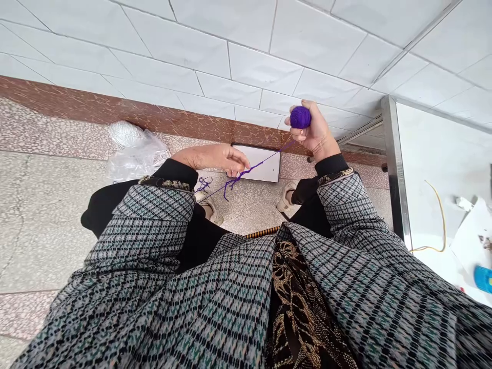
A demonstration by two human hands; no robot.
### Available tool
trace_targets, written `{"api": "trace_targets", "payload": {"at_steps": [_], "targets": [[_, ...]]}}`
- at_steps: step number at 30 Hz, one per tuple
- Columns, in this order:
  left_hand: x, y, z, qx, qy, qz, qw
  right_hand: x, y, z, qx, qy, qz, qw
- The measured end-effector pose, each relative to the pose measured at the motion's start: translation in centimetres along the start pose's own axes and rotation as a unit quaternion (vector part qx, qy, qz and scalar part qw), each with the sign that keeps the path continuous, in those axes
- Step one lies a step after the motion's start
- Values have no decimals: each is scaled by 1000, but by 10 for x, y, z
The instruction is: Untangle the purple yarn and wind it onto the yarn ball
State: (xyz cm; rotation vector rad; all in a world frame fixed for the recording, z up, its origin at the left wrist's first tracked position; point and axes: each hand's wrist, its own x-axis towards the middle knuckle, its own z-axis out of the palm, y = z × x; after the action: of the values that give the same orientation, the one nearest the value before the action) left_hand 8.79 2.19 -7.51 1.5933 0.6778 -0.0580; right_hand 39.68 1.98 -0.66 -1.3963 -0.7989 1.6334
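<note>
Right hand [317,132] on the far right side, turned up, fingers curled round a purple yarn ball [300,117]; ball held up near the wall. Purple strand [271,157] runs from the right hand down and left to the other hand, looks taut. Left hand [221,158] is left of it and a bit nearer, fingers bent and close together, a narrow hand, fingertips right at the strand. Can't tell if the strand is actually pinched there, fingers hide it.

Just under the left fingertips the yarn goes thick and messy: a purple tangle [239,177], with short ends hanging toward the near side. More loose purple loops [203,183] to the left, just beside the left cuff.

Below the hands, on the speckled floor [46,215], a flat white box [263,163] with a dark edge, between the two hands as seen from above. Pale shoes [285,201] either side, nearer. Far left: a clear plastic bag [140,160] with a white yarn ball [126,134] at it, both by the brown skirting [161,117]. White tiled wall [249,72] behind everything. Right side: white table [423,154] with a metal edge, a yellow cord [442,215] on it, and a blue item [483,279] at the near right. Checked jacket [230,287] fills the near side.
</note>
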Motion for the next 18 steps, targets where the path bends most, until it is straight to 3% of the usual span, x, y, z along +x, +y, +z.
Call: {"api": "trace_targets", "payload": {"at_steps": [6, 14, 18], "targets": [[4, 2, 4, 60, -6, 19, 998, 3, 6, 5, -89, -14, 4, 996], [0, 8, 0, 59, 151, -7, 987, -5, 13, -3, -198, -97, -2, 975], [10, 10, 10, -61, 232, 32, 970, -11, 18, -6, -311, -154, 2, 938]]}}
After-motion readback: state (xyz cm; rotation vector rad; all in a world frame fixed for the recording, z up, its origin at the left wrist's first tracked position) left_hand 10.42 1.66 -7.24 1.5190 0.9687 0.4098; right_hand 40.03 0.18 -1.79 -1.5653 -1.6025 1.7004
